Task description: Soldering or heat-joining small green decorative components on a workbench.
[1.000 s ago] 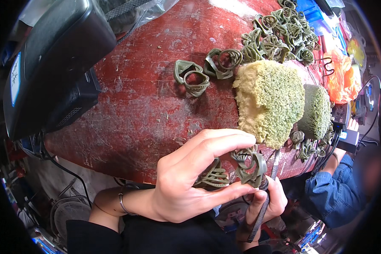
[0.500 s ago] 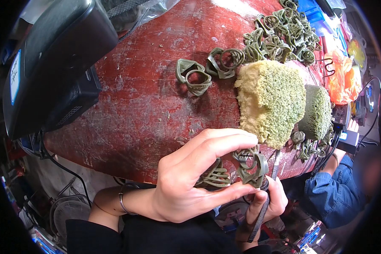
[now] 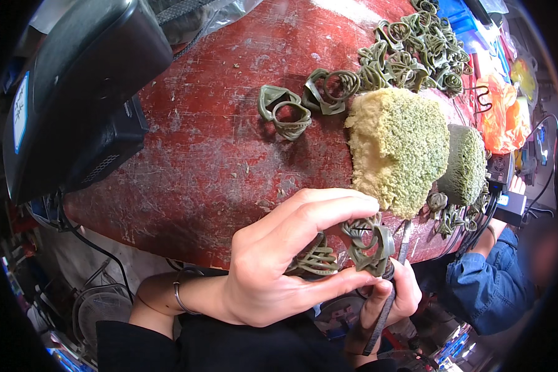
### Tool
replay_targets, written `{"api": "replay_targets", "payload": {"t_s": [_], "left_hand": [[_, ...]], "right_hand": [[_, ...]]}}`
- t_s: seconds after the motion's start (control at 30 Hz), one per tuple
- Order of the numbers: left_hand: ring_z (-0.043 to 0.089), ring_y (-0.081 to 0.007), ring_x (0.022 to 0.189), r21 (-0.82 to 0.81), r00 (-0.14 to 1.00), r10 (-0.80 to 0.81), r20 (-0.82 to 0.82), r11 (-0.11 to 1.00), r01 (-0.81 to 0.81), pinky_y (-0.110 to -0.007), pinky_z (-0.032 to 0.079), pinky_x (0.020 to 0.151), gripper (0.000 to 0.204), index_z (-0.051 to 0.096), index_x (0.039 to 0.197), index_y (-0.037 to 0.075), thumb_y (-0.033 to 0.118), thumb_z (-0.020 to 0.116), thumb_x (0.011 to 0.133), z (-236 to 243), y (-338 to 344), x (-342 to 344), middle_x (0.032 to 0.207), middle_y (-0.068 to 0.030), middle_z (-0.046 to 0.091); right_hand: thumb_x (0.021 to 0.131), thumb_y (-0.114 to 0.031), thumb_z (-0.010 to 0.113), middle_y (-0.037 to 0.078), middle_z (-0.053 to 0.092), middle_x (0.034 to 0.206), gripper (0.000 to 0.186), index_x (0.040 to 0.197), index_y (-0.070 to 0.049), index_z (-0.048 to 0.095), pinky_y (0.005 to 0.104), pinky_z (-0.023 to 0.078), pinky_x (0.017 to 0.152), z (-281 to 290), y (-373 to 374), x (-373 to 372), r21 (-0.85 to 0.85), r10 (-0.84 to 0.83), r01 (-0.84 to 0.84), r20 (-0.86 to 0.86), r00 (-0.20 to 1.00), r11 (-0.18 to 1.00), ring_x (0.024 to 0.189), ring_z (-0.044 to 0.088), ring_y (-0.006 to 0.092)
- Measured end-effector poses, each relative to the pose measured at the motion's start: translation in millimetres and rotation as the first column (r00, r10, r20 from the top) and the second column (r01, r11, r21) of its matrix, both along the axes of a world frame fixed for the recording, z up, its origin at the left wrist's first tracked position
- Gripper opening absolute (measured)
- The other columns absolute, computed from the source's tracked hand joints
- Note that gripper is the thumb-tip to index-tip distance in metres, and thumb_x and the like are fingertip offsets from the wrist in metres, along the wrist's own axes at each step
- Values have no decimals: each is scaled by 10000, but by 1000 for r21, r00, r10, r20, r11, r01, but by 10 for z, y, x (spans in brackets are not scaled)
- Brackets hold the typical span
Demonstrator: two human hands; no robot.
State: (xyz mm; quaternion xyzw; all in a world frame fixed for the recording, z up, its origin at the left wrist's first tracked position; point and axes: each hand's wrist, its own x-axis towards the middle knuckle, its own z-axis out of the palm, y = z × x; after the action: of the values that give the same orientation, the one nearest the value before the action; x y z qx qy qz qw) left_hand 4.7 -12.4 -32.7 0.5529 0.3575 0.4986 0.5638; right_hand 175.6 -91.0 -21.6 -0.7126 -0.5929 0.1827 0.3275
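My left hand (image 3: 263, 260) pinches a dark green openwork ring (image 3: 371, 245) between fingertips and thumb. A second green ring (image 3: 316, 257) shows inside the curl of that hand, partly behind the fingers. My right hand (image 3: 398, 296) is closed around a narrow flat metal file (image 3: 381, 322), held upright just right of the pinched ring; its upper end reaches the table edge. Beyond my fingertips stands a crumbly yellow-green foam block (image 3: 400, 149). Two loose green rings, a left one (image 3: 285, 113) and a right one (image 3: 330, 91), lie left of the block.
A heap of green rings (image 3: 412, 56) covers the far right of the red table (image 3: 198, 142). A grey-green foam piece (image 3: 464, 164) stands beside the block. At left looms a black device (image 3: 87, 93). A person's blue sleeve (image 3: 490, 279) is at the right.
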Motion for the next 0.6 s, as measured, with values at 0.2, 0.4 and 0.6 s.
{"api": "replay_targets", "payload": {"t_s": [0.2,0.4,0.6], "left_hand": [[586,-133,800,-4,1000,-9,-5,1000,9,-204,505,552,560,517,1095,-41,1,786,605,3,3,-1,1107,-189,532],[589,-141,823,-4,1000,-6,-9,1000,6,-205,508,549,562,518,1095,-43,1,787,603,2,-1,2,1112,-187,529],[591,-158,860,22,1000,11,-13,1000,-11,-207,510,550,547,523,1091,-39,16,783,613,-4,6,6,1100,-190,541]], "right_hand": [[815,-371,598,102,524,599,424,790,53,591,271,396,462,-3,19,-9,25,11,-12,27,1000,1000,505,514,199],[831,-384,567,99,520,592,450,786,63,585,266,388,464,-6,7,2,30,2,-3,34,999,1000,506,503,186],[839,-396,552,75,511,551,462,784,61,589,262,384,457,-16,-58,-2,-18,-64,63,-53,997,998,492,500,176]]}}
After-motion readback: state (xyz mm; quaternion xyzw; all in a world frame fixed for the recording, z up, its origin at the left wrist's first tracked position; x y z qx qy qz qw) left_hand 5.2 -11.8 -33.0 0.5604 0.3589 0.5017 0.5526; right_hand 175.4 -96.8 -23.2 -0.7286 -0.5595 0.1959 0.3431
